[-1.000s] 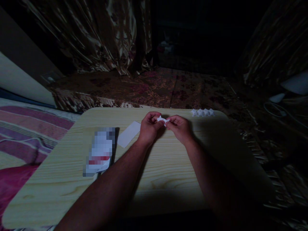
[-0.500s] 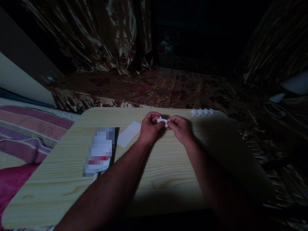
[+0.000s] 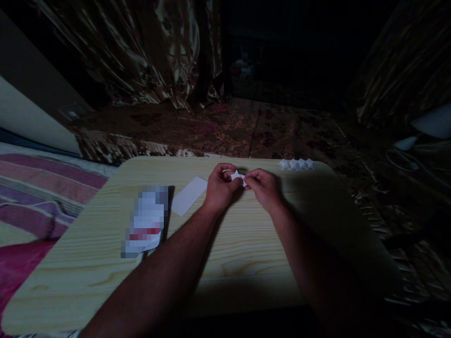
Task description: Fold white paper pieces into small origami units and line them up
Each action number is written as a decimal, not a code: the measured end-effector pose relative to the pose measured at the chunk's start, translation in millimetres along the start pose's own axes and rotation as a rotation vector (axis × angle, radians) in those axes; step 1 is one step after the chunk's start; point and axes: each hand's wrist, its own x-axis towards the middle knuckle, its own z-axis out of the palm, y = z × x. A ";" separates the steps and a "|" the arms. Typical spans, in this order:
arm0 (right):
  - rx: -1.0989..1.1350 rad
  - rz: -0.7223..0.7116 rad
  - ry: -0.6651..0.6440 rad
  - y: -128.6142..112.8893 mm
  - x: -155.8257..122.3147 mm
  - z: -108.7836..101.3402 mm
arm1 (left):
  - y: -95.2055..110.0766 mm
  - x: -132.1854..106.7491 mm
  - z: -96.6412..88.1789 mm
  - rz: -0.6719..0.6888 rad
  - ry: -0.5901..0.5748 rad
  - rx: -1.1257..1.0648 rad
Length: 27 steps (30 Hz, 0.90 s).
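My feed is very dark. On the wooden table [image 3: 246,244], the packet [image 3: 146,220] at the left is pixelated, so I can't read it. Just right of it lies a white paper slip [image 3: 188,195]. The left hand [image 3: 220,188] is closed, pinching a small white folded paper [image 3: 237,177] that sits between both hands, mostly hidden by fingertips. The right hand [image 3: 264,188] pinches its other side. A row of small white folded pieces [image 3: 297,164] lies farther right, apart.
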 end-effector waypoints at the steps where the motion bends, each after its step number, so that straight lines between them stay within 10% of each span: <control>1: 0.004 -0.003 0.002 0.5 0.1 0.1 | 0.0 0.0 0.0 -0.003 0.001 -0.001; 27: 0.029 0.013 0.010 0.3 0.6 0.8 | 2.8 -1.3 1.7 0.003 0.025 -0.005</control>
